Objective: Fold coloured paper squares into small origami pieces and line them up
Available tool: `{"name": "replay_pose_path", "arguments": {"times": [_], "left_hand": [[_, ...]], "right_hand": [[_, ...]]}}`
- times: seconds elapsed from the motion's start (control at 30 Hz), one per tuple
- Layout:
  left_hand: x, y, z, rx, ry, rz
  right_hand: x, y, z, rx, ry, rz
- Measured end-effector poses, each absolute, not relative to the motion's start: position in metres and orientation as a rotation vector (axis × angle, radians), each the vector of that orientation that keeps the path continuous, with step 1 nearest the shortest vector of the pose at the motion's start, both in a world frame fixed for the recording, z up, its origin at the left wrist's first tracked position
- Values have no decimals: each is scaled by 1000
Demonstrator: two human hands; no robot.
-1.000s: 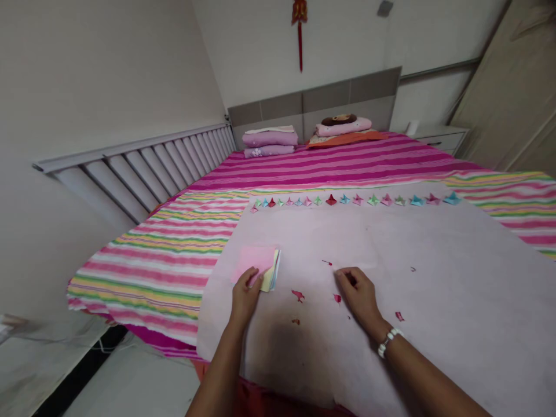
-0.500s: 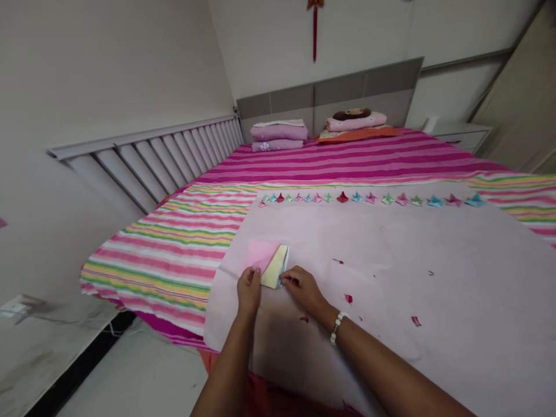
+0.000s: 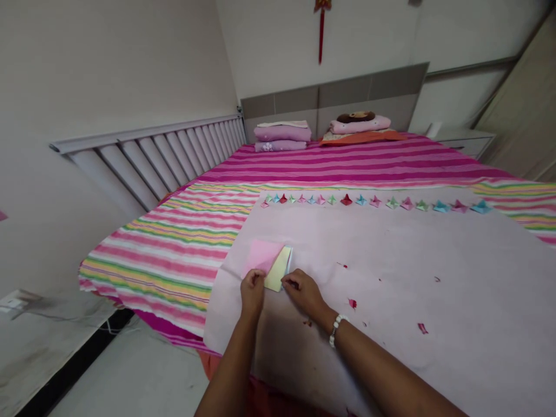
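Observation:
My left hand [image 3: 252, 291] is closed in a pinch on the near edge of a pink sheet of paper [image 3: 264, 255]. The pink sheet lies slanted over a pale yellow sheet [image 3: 277, 273], whose right part shows. White and bluish paper edges peek out along the yellow sheet's right side. My right hand [image 3: 304, 289], a white bead bracelet [image 3: 335, 330] on its wrist, has thumb and index finger pressed together at the lower right corner of these sheets. Exactly which layers the right fingertips grip is too small to tell.
Several small folded paper shapes [image 3: 346, 200] stand in a row along the far edge of the pale board or sheet [image 3: 369, 243] on the bed. Red scraps [image 3: 352, 303] are scattered to the right. Folded bedding [image 3: 282, 134] and a radiator [image 3: 174, 152] are farther off.
The whole view has shifted a little, so things sit slightly farther right in the picture. Both hands keep nearly the same place at the paper sheets.

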State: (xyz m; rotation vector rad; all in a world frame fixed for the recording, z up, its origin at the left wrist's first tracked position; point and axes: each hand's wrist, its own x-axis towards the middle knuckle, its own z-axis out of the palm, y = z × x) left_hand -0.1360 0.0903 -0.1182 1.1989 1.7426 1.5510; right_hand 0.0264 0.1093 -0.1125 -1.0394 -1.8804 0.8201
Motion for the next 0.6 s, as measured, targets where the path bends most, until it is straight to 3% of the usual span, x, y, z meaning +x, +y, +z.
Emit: {"name": "replay_pose_path", "arguments": {"times": [0.3,0.6], "left_hand": [[-155,76,-108,1488,1527,1203],[-156,78,-111,1482,1542,1189]], "right_hand": [[26,108,-111,-1044,-1842,852],[26,108,-115,-1024,-1805,864]]}}
